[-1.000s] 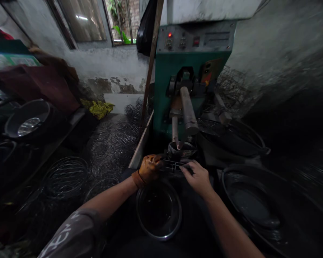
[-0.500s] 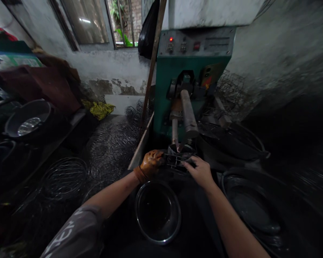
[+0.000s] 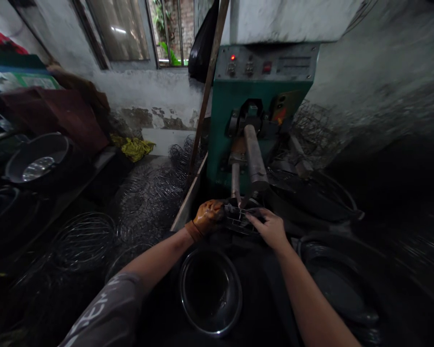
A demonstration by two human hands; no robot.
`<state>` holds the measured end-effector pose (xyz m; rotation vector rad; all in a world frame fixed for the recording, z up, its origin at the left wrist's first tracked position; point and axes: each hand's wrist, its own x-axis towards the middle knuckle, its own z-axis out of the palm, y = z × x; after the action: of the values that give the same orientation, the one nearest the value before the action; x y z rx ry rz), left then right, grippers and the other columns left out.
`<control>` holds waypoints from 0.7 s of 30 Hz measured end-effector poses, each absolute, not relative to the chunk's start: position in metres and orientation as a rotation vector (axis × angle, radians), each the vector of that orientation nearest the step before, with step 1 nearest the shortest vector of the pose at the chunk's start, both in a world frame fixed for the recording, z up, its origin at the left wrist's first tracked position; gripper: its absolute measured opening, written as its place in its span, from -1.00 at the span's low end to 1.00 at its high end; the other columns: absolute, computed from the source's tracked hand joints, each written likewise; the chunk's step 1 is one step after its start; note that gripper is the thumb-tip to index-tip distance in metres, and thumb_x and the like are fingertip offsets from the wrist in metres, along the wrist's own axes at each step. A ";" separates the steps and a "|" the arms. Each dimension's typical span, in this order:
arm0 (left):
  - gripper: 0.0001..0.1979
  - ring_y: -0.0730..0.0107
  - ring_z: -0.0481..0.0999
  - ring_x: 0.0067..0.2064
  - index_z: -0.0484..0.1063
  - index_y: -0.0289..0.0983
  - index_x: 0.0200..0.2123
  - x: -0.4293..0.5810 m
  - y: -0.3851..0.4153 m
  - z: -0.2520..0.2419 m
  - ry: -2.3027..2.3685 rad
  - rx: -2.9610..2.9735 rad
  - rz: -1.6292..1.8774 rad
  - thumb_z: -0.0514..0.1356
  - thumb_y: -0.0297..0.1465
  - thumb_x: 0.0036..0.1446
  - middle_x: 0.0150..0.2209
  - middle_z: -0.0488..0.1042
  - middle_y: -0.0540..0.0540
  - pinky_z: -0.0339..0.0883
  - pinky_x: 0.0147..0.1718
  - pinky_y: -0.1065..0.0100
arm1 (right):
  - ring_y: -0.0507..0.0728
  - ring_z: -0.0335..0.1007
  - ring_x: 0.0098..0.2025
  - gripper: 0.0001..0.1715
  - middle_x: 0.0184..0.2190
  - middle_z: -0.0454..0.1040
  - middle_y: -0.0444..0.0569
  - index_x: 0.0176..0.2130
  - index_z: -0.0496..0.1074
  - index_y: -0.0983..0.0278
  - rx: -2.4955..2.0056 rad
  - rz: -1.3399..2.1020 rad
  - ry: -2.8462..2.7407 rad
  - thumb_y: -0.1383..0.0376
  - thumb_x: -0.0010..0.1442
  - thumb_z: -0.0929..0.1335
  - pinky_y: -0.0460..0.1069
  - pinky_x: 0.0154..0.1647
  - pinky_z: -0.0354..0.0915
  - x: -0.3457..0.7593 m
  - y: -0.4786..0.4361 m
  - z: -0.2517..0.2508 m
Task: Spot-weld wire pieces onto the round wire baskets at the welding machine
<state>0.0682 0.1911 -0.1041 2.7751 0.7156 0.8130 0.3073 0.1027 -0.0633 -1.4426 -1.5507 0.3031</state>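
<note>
My left hand (image 3: 209, 217), in an orange-brown glove, is closed on the left side of a small wire rack (image 3: 235, 222). Bare fingers of my right hand (image 3: 269, 227) pinch the rack's right side. The rack's thin bars lie at the lower electrode tip (image 3: 239, 201) of a green spot welding machine (image 3: 224, 106). Above them the thick upper arm (image 3: 255, 154) of the machine reaches toward me. Dark shadow hides part of the rack and the left fingertips.
A round metal bowl (image 3: 217, 332) stands in front of me, below my forearms. Many wire rings (image 3: 144, 193) are heaped on the floor to the left, with a round wire grid (image 3: 83, 236) nearer. A dark basin (image 3: 343, 284) is at the right. A wooden board (image 3: 190, 193) edges the machine's left side.
The wire rack has shifted slightly at the electrode tip, and both hands have moved a little with it. The whole view has tilted slightly. Both hands keep their hold.
</note>
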 end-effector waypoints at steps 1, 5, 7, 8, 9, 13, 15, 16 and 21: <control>-0.60 -0.06 0.50 0.13 0.54 -0.31 -0.08 0.069 0.192 -0.106 0.726 2.772 0.821 0.31 -0.17 0.09 0.11 0.51 -0.33 0.39 0.13 -0.02 | 0.27 0.62 -0.24 -0.56 -0.33 0.67 0.05 -0.37 0.60 0.20 -1.443 0.307 -1.552 -0.09 0.19 0.41 0.16 -0.11 0.50 0.308 0.103 -0.064; -0.59 -0.08 0.49 0.16 0.54 -0.30 -0.08 0.070 0.192 -0.108 0.738 2.781 0.825 0.28 -0.12 0.14 0.13 0.51 -0.31 0.37 0.17 -0.03 | 0.27 0.63 -0.25 -0.58 -0.33 0.67 0.05 -0.35 0.62 0.21 -1.432 0.320 -1.559 -0.06 0.20 0.41 0.16 -0.11 0.51 0.308 0.104 -0.065; -0.59 -0.07 0.50 0.14 0.53 -0.30 -0.08 0.070 0.191 -0.107 0.719 2.787 0.832 0.26 -0.11 0.16 0.11 0.52 -0.32 0.38 0.16 -0.04 | 0.27 0.63 -0.24 -0.59 -0.32 0.67 0.05 -0.35 0.62 0.21 -1.433 0.315 -1.566 -0.06 0.20 0.42 0.16 -0.10 0.51 0.309 0.104 -0.065; -0.59 -0.07 0.52 0.12 0.53 -0.30 -0.08 0.070 0.191 -0.107 0.710 2.788 0.842 0.26 -0.11 0.16 0.09 0.53 -0.32 0.40 0.14 -0.04 | 0.27 0.63 -0.24 -0.59 -0.33 0.68 0.05 -0.35 0.62 0.21 -1.436 0.309 -1.572 -0.06 0.20 0.42 0.16 -0.10 0.51 0.309 0.103 -0.065; -0.59 -0.06 0.52 0.11 0.53 -0.30 -0.08 0.070 0.190 -0.107 0.703 2.788 0.856 0.27 -0.11 0.16 0.08 0.53 -0.33 0.41 0.12 -0.03 | 0.27 0.63 -0.23 -0.59 -0.33 0.67 0.05 -0.36 0.61 0.21 -1.438 0.304 -1.578 -0.06 0.19 0.42 0.17 -0.09 0.51 0.309 0.103 -0.066; -0.56 -0.08 0.52 0.11 0.52 -0.33 -0.05 0.070 0.191 -0.108 0.701 2.795 0.902 0.29 -0.13 0.14 0.08 0.53 -0.34 0.42 0.13 -0.04 | 0.27 0.62 -0.24 -0.61 -0.34 0.67 0.05 -0.38 0.60 0.20 -1.432 0.306 -1.579 -0.04 0.19 0.42 0.16 -0.10 0.50 0.309 0.104 -0.068; -0.56 -0.10 0.51 0.13 0.52 -0.34 -0.04 0.070 0.192 -0.108 0.718 2.812 0.869 0.30 -0.15 0.13 0.10 0.51 -0.36 0.41 0.15 -0.05 | 0.26 0.61 -0.26 -0.60 -0.35 0.67 0.05 -0.38 0.59 0.20 -1.443 0.308 -1.566 -0.05 0.18 0.42 0.14 -0.13 0.50 0.309 0.106 -0.069; -0.57 -0.09 0.50 0.15 0.52 -0.34 -0.04 0.071 0.192 -0.108 0.733 2.819 0.845 0.30 -0.15 0.13 0.12 0.50 -0.37 0.41 0.16 -0.04 | 0.25 0.61 -0.27 -0.60 -0.35 0.66 0.04 -0.38 0.59 0.20 -1.449 0.307 -1.559 -0.06 0.18 0.42 0.13 -0.15 0.50 0.309 0.108 -0.070; -0.63 -0.05 0.51 0.15 0.55 -0.33 -0.11 0.077 0.196 -0.106 0.849 2.849 0.755 0.31 -0.17 0.15 0.10 0.52 -0.33 0.43 0.15 0.01 | 0.23 0.58 -0.33 -0.59 -0.41 0.63 0.01 -0.43 0.55 0.19 -1.409 0.282 -1.560 -0.07 0.17 0.43 0.11 -0.20 0.48 0.311 0.118 -0.070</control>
<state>0.0771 0.1964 -0.1062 2.8486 0.8489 0.7555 0.3112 0.1181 -0.0704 -1.4088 -1.5598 0.2820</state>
